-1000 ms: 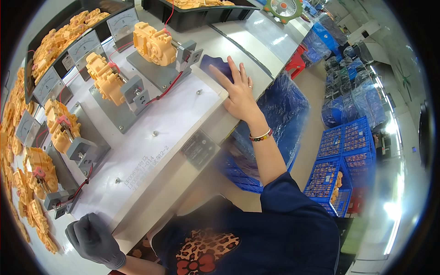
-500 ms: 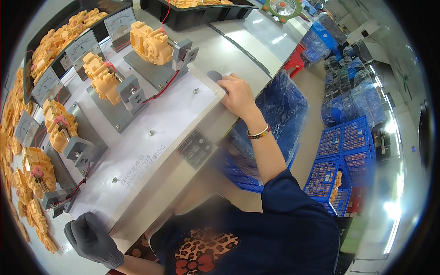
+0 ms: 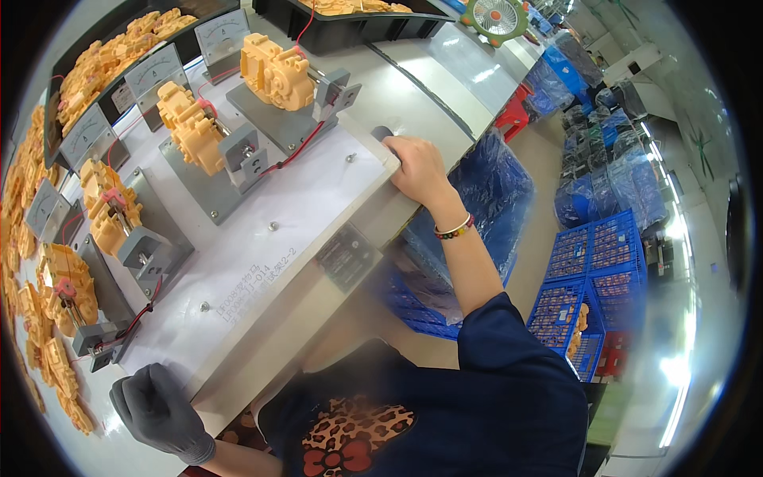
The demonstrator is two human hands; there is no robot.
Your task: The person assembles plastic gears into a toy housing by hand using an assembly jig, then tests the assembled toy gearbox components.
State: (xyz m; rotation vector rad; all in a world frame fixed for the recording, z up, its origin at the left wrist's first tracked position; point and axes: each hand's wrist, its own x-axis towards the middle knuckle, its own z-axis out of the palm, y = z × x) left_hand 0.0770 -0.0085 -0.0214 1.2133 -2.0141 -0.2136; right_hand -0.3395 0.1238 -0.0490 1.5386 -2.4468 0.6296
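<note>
My left hand [image 3: 161,412], in a dark grey glove, rests in a loose fist by the near left corner of a white-topped fixture board [image 3: 262,258]. Nothing shows in it. My bare right hand [image 3: 421,170] is curled over the board's far right corner. A dark rounded piece [image 3: 381,133] sticks out beside its fingers; what it belongs to is hidden. Along the board, yellow plastic gearboxes [image 3: 278,73], [image 3: 191,127], [image 3: 110,208], [image 3: 67,288] sit on grey metal mounts, with red wires. Analog meters [image 3: 156,73] stand behind them.
Black trays [image 3: 373,29] at the back hold more yellow gearboxes, and loose ones [image 3: 60,374] lie at far left. A green-rimmed fan [image 3: 494,17] stands beyond. Right of the table are a plastic-lined blue crate [image 3: 497,183], stacked blue crates [image 3: 588,270] and a red stool [image 3: 515,113].
The view has shifted slightly, so the board and gearboxes appear a little farther right. Both hands keep their places and poses, and the gearboxes stay on their mounts.
</note>
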